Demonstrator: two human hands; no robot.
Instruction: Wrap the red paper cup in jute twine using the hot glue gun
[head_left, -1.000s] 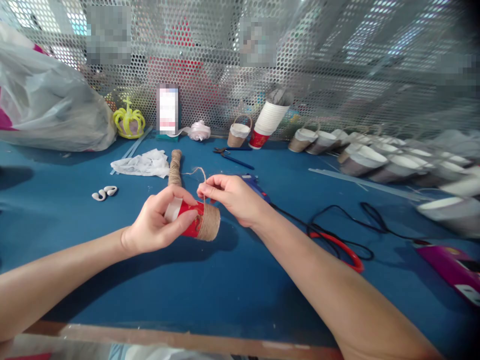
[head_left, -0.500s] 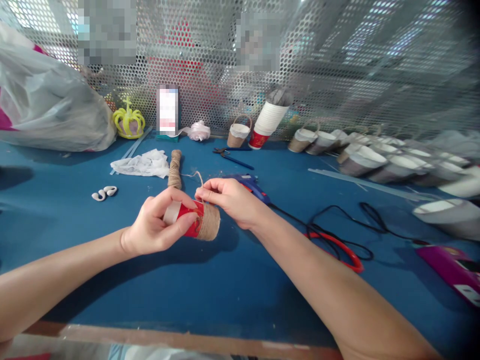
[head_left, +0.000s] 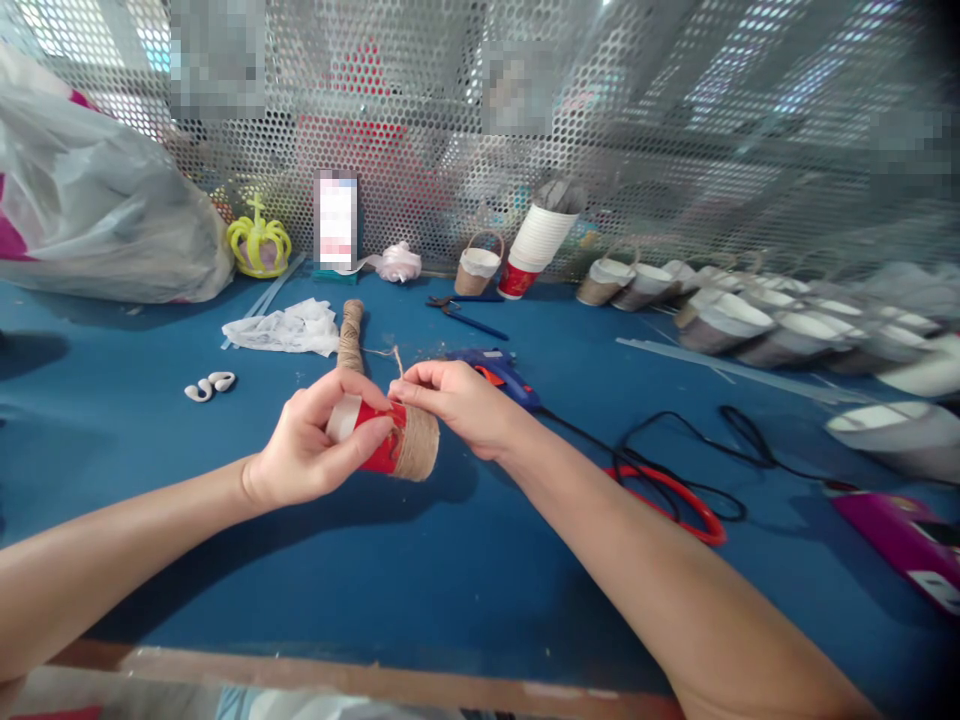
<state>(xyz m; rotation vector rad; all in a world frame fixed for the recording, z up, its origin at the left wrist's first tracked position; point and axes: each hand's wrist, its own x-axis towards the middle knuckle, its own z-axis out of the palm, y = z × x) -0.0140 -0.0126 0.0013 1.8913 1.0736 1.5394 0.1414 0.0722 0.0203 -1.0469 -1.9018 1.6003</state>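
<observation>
My left hand (head_left: 319, 435) grips a red paper cup (head_left: 382, 452) that lies on its side, its white rim toward my palm. Twine (head_left: 418, 443) is wound in close turns around the cup's base end. With fingertips pinched at the edge of the winding, my right hand (head_left: 454, 398) holds the loose strand (head_left: 397, 362). That strand runs back to a bundle of twine (head_left: 350, 335) just beyond the cup. A blue glue gun (head_left: 499, 372) lies behind my right hand, partly covered by it.
Pliers (head_left: 469, 312), a white cloth (head_left: 289, 327) and a phone (head_left: 335, 222) are at the back. Stacked paper cups (head_left: 536, 240) lean against the mesh. Several wrapped cups (head_left: 724, 322) stand at right, with glue sticks (head_left: 720, 367) and a black cable (head_left: 675, 440) before them. A plastic bag (head_left: 105, 200) fills the left.
My right hand has shifted slightly with the strand, whose raised loop sits a little lower and further left. The cup stays almost where it was in my left hand.
</observation>
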